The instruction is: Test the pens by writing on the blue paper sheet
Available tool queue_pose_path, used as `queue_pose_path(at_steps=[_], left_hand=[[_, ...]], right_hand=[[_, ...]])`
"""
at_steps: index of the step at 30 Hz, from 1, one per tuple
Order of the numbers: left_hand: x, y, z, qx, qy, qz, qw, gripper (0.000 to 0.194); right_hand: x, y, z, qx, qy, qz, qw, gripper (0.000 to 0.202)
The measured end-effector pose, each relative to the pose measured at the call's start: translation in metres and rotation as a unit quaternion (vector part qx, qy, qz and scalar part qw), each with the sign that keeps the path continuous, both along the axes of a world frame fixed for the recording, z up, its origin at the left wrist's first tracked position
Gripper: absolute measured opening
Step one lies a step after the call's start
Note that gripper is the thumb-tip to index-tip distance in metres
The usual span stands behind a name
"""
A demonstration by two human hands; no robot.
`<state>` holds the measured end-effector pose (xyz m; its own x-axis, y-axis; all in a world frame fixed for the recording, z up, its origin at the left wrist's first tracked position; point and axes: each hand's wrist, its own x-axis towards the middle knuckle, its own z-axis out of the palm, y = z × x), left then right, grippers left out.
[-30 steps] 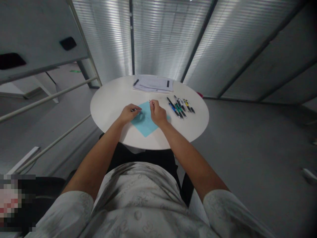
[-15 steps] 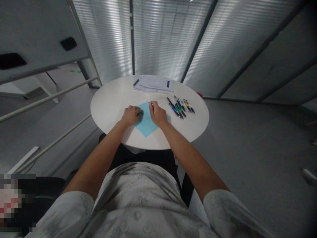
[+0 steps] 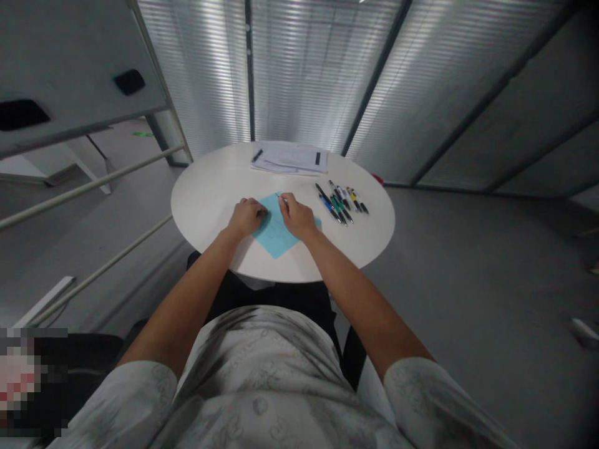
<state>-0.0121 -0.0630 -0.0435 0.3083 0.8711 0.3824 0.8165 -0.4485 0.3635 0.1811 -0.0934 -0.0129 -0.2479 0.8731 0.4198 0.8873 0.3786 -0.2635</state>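
both hands have edged a little nearer the person since a second ago, and the thin tip in the right hand has tipped lower toward the sheet. left hand (image 3: 246, 216) rests on the left corner of the light blue paper sheet (image 3: 276, 234), fingers curled down; something dark shows at its fingertips, too small to tell what, so i cannot say whether that grip has hold of anything. right hand (image 3: 296, 216) sits on the sheet's right half, its grip pinched shut on a thin pen (image 3: 281, 197) whose tip pokes out just beyond the fingers, over the sheet's far corner. the sheet lies flat on the round white bench (image 3: 206, 193), between and under both hands. just to the right of the right hand lies a row of pens (image 3: 340, 202), side by side. beyond both hands, at the bench's far edge, sits a stack of white papers (image 3: 290, 159).
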Motion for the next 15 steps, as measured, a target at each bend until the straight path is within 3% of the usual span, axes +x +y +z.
queue_pose_path(at_steps=[15], left_hand=[[0.0019,-0.0047,0.0016,0.024,0.001,0.033,0.999,0.023]], right_hand=[[0.0002,-0.0005,0.0002,-0.026,-0.02,0.012,0.999,0.047]])
